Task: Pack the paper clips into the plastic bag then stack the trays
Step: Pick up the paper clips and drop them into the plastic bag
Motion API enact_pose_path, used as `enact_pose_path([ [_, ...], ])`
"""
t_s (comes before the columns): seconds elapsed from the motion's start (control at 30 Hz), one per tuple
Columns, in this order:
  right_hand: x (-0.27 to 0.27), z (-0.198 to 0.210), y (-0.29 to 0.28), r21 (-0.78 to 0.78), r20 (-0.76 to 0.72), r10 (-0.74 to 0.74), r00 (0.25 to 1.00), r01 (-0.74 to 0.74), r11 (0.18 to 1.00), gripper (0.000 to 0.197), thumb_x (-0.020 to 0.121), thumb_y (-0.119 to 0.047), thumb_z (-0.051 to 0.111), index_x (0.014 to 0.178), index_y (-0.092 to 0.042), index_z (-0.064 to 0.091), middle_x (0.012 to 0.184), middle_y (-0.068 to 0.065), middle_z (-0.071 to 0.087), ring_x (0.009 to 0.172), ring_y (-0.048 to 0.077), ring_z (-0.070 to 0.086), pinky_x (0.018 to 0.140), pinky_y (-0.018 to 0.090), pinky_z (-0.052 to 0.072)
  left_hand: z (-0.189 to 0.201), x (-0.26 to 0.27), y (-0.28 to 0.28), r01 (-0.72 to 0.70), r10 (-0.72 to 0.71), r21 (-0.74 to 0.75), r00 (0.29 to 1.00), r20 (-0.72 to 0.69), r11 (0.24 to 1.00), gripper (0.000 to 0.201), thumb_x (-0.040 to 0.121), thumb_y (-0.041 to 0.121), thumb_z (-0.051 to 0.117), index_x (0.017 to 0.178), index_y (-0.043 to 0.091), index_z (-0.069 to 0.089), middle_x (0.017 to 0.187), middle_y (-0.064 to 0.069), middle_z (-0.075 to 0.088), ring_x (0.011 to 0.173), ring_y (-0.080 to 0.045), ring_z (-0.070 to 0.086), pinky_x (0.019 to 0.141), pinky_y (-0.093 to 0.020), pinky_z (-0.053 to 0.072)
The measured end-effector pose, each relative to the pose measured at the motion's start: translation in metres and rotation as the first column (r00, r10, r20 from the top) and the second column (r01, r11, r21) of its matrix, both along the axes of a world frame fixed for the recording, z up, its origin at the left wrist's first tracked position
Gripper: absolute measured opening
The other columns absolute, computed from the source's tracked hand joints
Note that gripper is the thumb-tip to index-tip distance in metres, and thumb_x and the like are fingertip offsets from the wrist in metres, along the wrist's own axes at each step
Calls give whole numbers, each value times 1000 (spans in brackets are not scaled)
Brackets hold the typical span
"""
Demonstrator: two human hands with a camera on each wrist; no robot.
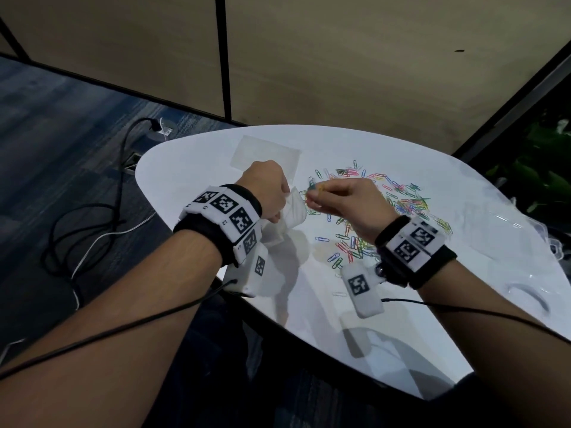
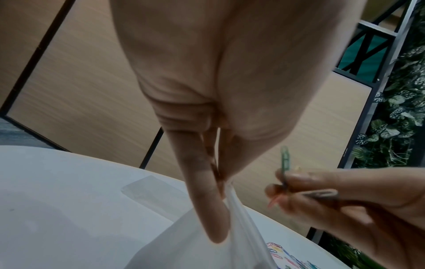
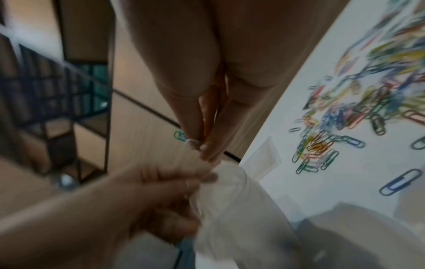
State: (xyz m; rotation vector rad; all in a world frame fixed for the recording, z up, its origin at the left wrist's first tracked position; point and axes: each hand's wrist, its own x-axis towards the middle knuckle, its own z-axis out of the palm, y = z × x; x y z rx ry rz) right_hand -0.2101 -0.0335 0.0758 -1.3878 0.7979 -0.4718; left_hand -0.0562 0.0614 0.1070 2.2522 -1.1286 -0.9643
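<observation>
Left hand (image 1: 268, 189) pinches the plastic bag (image 1: 290, 211) at its rim above the bench (image 1: 401, 329). Right hand (image 1: 352, 200) pinches several paper clips (image 1: 315, 189) beside the bag mouth.

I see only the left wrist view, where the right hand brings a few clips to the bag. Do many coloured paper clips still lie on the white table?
Observer: Yes. The head view shows a wide scatter of coloured paper clips on the white table, beyond the right hand and to the right of the translucent plastic bag.
Operator: And where are the trays?
Observer: What look like clear plastic trays lie near the table's right edge, not yet stacked.
</observation>
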Motion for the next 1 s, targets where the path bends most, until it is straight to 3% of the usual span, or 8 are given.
enact_pose_path([
  [0.1, 10, -16, 16, -252, -151, 15, 988, -54, 966, 10, 82, -2, 74, 92, -1, 75, 83, 15, 75, 76, 25, 73, 82, 36, 61, -2, -1, 0, 3, -3, -14, 1000, -9, 1000, 29, 98, -1, 48, 119, 5, 67, 75, -14, 72, 75, -28, 77, 80, -39, 64],
  [0.23, 10, -17, 21, -580, -412, 68, 909, -319, 750, 22, 87, -14, 68, 108, -16, 76, 99, -4, 76, 83, 1, 71, 84, 17, 55, -2, 0, 1, 8, -9, -30, 999, -31, 1000, 26, 99, 0, 48, 117, 3, 67, 77, -16, 73, 75, -28, 77, 80, -39, 64],
  [0.4, -14, -21, -1, -621, -313, -36, 949, -176, 764, 26, 92, -3, 54, 104, -10, 75, 100, 3, 75, 84, 9, 72, 82, 28, 60, -1, 4, -1, 2, -2, -21, 1000, -15, 1000, 28, 97, -2, 48, 116, 5, 67, 70, -10, 69, 74, -28, 77, 81, -39, 63],
  [0.5, -40, -60, -7, -540, -732, 56, 679, -628, 559, 40, 99, -32, 51, 137, -20, 54, 146, 2, 50, 129, 17, 52, 109, 34, 41, 1, 5, 1, -2, 2, -26, 1000, -10, 1000, 28, 97, -2, 48, 116, 4, 68, 71, -11, 69, 74, -29, 77, 80, -41, 63],
  [0.6, -67, -100, 6, -326, -909, 132, 394, -873, 362, 70, 98, -51, 42, 155, -19, 17, 164, 2, 6, 150, 18, 14, 121, 36, 17, 2, 4, 2, 13, -13, -16, 1000, -2, 1000, 27, 97, -2, 50, 116, 5, 68, 77, -13, 72, 76, -28, 77, 82, -40, 63],
  [0.7, -98, -122, 12, -345, -937, 12, 350, -927, 146, 71, 100, -55, 25, 156, -19, 0, 163, 1, -13, 152, 20, -6, 123, 41, 5, 4, 3, 3, 20, -20, -8, 1000, -3, 1000, 28, 96, -3, 51, 117, 5, 68, 83, -16, 74, 79, -29, 77, 84, -40, 62],
  [0.83, -125, -127, -7, -475, -875, -177, 450, -869, 136, 55, 102, -44, 16, 155, -26, 16, 163, 4, 16, 149, 33, 17, 117, 55, 20, 7, 1, 2, 26, -26, -1, 1000, 2, 1000, 30, 97, -1, 50, 120, 5, 67, 88, -19, 76, 82, -30, 77, 85, -40, 62],
  [1.0, -133, -134, -37, -545, -838, -210, 503, -780, 307, 48, 99, -20, 49, 145, -18, 36, 146, 17, 43, 129, 40, 47, 94, 48, 52, 7, -5, 1, 29, -29, 7, 1000, -8, 1000, 30, 100, 0, 45, 121, 5, 65, 84, -17, 72, 83, -31, 77, 82, -38, 63],
])
